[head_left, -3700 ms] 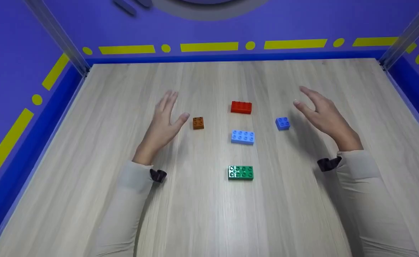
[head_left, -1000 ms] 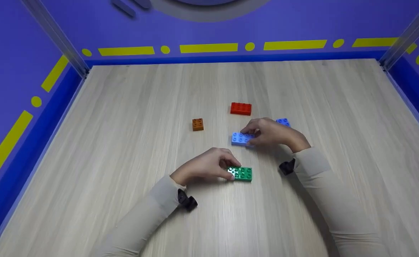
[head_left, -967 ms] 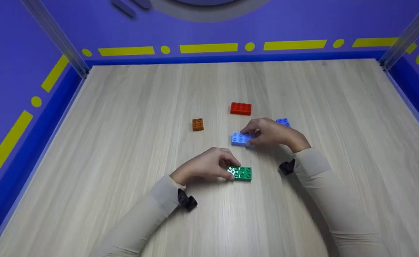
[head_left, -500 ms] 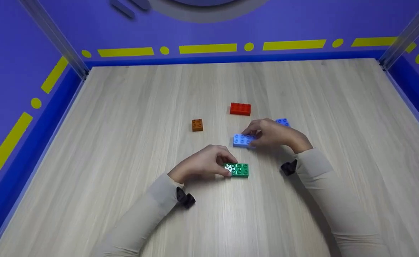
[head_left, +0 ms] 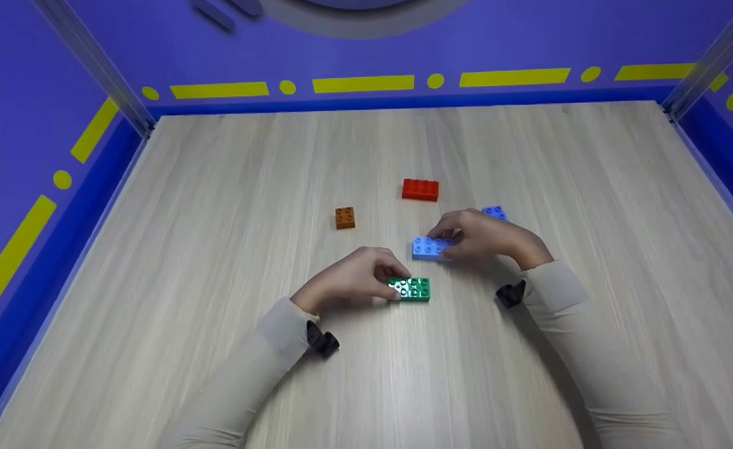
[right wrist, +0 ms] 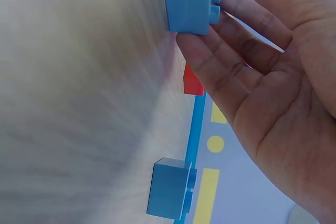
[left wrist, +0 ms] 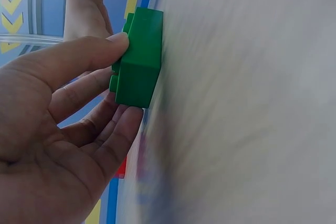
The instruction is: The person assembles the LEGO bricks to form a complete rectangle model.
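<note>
My left hand (head_left: 357, 275) pinches the left end of a green toy building brick (head_left: 411, 289), thumb on the near side and fingers on the far side. In the left wrist view, that green brick (left wrist: 140, 59) shows its studs turned toward the palm. Just beyond and to the right, my right hand (head_left: 478, 234) holds the right end of a light blue brick (head_left: 430, 248) between thumb and fingers; some of its studs are covered. The right wrist view shows this light blue brick (right wrist: 188, 3) at the top, fingertips along its edge. The two held bricks lie apart, the green one nearer me.
On the wooden table (head_left: 247, 187), a red brick (head_left: 420, 189) lies behind the light blue one. A small orange-brown brick (head_left: 345, 218) sits to the left. Partly hidden behind the right hand is a small blue brick (head_left: 495, 212). Blue-purple walls (head_left: 366, 56) border the table.
Both hands came inward from the sides and took hold of the bricks. Over the last second the green brick moved away from me and slightly left, the light blue one slightly right and nearer me.
</note>
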{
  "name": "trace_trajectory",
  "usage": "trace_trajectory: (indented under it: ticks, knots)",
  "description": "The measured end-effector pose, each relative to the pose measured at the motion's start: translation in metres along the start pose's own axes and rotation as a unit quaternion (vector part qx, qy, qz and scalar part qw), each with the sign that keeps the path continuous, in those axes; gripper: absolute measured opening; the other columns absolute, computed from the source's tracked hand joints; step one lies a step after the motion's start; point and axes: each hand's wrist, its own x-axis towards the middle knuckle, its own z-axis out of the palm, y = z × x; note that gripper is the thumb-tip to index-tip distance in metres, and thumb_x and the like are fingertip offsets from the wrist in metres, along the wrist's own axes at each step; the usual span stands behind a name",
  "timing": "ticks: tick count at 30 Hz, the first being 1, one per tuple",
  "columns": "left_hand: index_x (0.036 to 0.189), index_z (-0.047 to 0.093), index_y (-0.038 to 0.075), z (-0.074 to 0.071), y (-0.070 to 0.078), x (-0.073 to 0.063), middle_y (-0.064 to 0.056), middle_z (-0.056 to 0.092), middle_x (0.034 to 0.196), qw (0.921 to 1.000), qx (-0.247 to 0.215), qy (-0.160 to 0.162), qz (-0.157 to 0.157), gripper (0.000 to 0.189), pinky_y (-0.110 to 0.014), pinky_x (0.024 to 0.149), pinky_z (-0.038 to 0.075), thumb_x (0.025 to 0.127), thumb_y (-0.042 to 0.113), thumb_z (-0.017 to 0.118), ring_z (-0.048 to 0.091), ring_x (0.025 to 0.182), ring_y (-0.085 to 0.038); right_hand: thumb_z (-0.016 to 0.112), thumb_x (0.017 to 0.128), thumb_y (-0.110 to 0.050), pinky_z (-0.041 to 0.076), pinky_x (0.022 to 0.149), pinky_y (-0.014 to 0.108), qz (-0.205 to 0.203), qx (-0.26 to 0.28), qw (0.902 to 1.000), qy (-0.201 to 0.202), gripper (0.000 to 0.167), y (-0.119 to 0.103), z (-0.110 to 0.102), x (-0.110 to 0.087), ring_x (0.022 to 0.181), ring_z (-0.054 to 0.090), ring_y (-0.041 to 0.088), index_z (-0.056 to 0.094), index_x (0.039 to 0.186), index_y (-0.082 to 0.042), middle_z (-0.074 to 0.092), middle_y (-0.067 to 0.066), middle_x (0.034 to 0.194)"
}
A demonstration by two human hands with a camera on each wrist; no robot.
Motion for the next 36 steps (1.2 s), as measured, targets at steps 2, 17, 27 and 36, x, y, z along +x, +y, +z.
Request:
trace_trajectory:
  ticks: [2,17,27,36]
  knots:
    - [0.11,0.072,0.009,-0.001,0.0,0.0,-0.001,0.066,0.104,1.0,0.002,0.001,-0.003,0.033,-0.025,0.083,0.05,0.078,0.01,0.079,0.06,0.09,-0.01,0.073,0.082,-0.01,0.051,0.092,0.043,0.008,0.004,1.0,-0.002,0.036,0.0,0.0,-0.001,0.103,0.062,0.025,0.069,0.117,-0.005,0.067,0.01,0.113]
    - [0.111,0.072,0.011,-0.007,-0.002,0.003,0.0,0.065,0.105,0.9997,0.012,0.012,-0.015,0.032,-0.026,0.084,0.049,0.08,0.012,0.077,0.059,0.092,-0.011,0.074,0.081,-0.009,0.051,0.092,0.044,0.013,0.0,0.9999,-0.004,0.035,0.002,0.001,-0.009,0.103,0.062,0.025,0.069,0.116,-0.006,0.067,0.009,0.111]
    - [0.111,0.071,0.008,-0.009,-0.003,0.004,-0.005,0.065,0.106,0.9997,0.016,0.018,0.002,0.031,-0.026,0.084,0.05,0.081,0.01,0.077,0.06,0.093,-0.014,0.071,0.083,-0.008,0.053,0.09,0.043,0.017,0.01,0.9998,-0.01,0.032,0.002,0.001,-0.014,0.105,0.063,0.026,0.069,0.115,-0.006,0.067,0.008,0.112]
    - [0.112,0.072,0.01,-0.012,-0.005,0.005,-0.003,0.065,0.107,0.9995,0.012,0.027,-0.013,0.031,-0.029,0.087,0.049,0.081,0.011,0.076,0.057,0.095,-0.015,0.072,0.082,-0.01,0.052,0.092,0.043,0.023,0.013,0.9996,-0.013,0.034,0.002,0.002,-0.018,0.106,0.062,0.025,0.069,0.116,-0.006,0.067,0.007,0.113]
